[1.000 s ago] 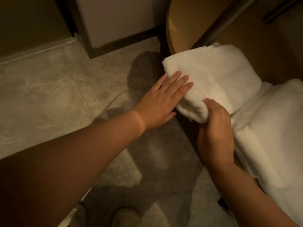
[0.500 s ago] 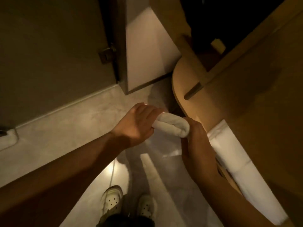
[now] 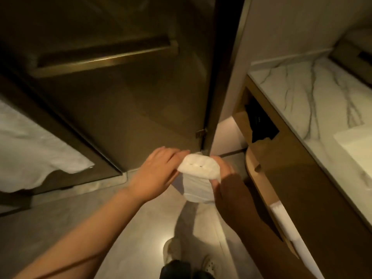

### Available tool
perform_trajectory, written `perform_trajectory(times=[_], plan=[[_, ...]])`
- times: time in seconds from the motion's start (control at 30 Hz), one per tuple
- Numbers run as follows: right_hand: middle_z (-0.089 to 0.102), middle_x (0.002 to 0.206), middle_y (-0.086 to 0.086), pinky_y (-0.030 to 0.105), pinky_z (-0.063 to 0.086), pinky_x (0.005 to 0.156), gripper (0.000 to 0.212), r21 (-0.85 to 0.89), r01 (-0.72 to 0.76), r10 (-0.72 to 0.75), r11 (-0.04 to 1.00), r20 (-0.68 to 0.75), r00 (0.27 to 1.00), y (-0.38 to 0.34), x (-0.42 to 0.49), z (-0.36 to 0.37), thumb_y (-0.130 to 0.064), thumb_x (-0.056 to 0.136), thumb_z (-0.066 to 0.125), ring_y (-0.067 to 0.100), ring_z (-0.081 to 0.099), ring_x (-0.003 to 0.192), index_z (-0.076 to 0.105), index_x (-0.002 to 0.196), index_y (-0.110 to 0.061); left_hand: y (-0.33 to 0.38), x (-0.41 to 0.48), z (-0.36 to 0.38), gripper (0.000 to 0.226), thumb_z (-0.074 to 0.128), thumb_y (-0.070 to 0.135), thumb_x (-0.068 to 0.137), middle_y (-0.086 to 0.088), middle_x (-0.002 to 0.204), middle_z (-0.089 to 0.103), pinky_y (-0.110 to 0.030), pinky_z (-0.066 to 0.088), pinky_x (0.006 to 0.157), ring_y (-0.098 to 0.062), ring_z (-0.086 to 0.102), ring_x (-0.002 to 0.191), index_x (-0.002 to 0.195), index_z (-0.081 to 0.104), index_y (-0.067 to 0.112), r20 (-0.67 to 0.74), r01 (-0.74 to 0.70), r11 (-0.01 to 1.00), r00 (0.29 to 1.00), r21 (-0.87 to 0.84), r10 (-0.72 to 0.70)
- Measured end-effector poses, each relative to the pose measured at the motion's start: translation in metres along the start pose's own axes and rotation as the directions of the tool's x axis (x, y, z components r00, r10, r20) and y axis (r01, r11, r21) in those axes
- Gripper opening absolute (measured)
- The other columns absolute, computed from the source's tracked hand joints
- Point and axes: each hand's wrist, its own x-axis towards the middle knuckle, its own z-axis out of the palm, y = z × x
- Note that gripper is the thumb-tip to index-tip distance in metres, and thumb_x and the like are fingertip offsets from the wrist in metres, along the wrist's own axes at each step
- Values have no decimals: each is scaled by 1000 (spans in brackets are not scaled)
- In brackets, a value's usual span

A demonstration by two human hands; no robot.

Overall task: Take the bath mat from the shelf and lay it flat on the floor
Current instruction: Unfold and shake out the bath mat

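Observation:
The white folded bath mat (image 3: 198,178) hangs in the air between my two hands, well above the grey tiled floor (image 3: 128,222). My left hand (image 3: 159,172) grips its left side from above. On the opposite side, my right hand (image 3: 227,182) holds the mat's right edge, partly in shadow. The lower part of the mat droops below the folded top edge. The rounded wooden shelf (image 3: 259,174) it came from lies to the right, under the vanity, with more white towels (image 3: 285,224) still on it.
A dark glass shower door (image 3: 120,97) with a brass handle (image 3: 100,57) stands straight ahead. A marble counter (image 3: 314,101) runs along the right. A white towel (image 3: 36,146) hangs at the left. My shoes (image 3: 189,256) stand on the floor below the mat.
I have stood up and lifted the mat off the shelf. Both hands moved from pressing it on the shelf to holding it in the air in front of the shower door.

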Motion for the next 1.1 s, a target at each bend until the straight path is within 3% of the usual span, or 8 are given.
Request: perform_trajectory(times=[0.07, 0.13, 0.33, 0.53, 0.63, 0.8, 0.93, 1.1], plan=[[48, 128, -2, 24, 41, 98, 48, 17, 90, -90, 996, 6, 996, -30, -19, -8, -35, 92, 46, 8, 45, 114, 36, 136, -21, 12, -25, -41, 48, 51, 28, 93, -1, 128, 52, -34, 19, 109, -17, 44, 118, 138, 36, 25, -59, 34, 998, 998, 52, -31], [45, 133, -1, 23, 37, 98, 47, -28, 160, -160, 987, 8, 987, -64, -42, -14, -34, 94, 44, 10, 44, 118, 31, 139, -28, 27, -48, -71, 51, 53, 27, 91, 2, 129, 50, -34, 18, 110, -15, 43, 120, 139, 35, 27, -73, 58, 997, 996, 53, -54], [42, 133, -7, 10, 31, 93, 41, -241, 360, -372, 901, -3, 928, -126, -131, -15, -27, 97, 42, 5, 42, 117, 32, 134, -39, 63, -131, -123, 53, 53, 27, 89, 0, 129, 50, -38, 33, 102, -16, 41, 115, 138, 34, 28, -207, 70, 995, 977, 72, -54], [39, 129, -19, -1, 28, 83, 38, -268, 324, -348, 907, -47, 936, -159, -230, 17, -33, 96, 42, -10, 34, 111, 32, 129, -48, 90, -228, -154, 60, 67, 23, 83, -1, 130, 54, -38, 32, 104, -18, 45, 116, 136, 38, 26, -222, 21, 1000, 975, -10, -23], [41, 122, -20, 0, 29, 83, 34, -290, 318, -350, 903, -65, 934, -176, -277, 31, -32, 96, 44, -12, 33, 107, 37, 127, -45, 113, -273, -176, 48, 67, 16, 84, -4, 123, 58, -39, 34, 101, -24, 51, 113, 128, 49, 20, -211, 34, 995, 976, -98, -55], [45, 122, -16, 9, 35, 83, 28, -297, 316, -338, 901, -25, 941, -203, -345, 29, -38, 95, 43, -4, 41, 104, 42, 122, -42, 153, -330, -205, 28, 61, 8, 85, -3, 109, 61, -29, 31, 88, -23, 51, 101, 111, 57, 18, -216, 36, 982, 973, -187, -76], [36, 121, -22, -1, 34, 80, 27, -325, 350, -386, 879, -53, 921, -218, -395, 20, -34, 93, 46, -18, 38, 104, 46, 119, -37, 184, -368, -217, 25, 61, 18, 88, -1, 114, 58, -26, 29, 91, -19, 48, 104, 111, 54, 19, -217, 28, 986, 974, -167, -64], [44, 130, -5, 7, 38, 82, 41, -375, 395, -461, 839, -103, 881, -229, -460, 13, -50, 90, 36, -1, 44, 100, 53, 117, -25, 236, -417, -231, 13, 65, 18, 85, -3, 103, 64, -28, 36, 85, -20, 55, 93, 97, 60, 19, -245, 45, 993, 967, -112, -71]])
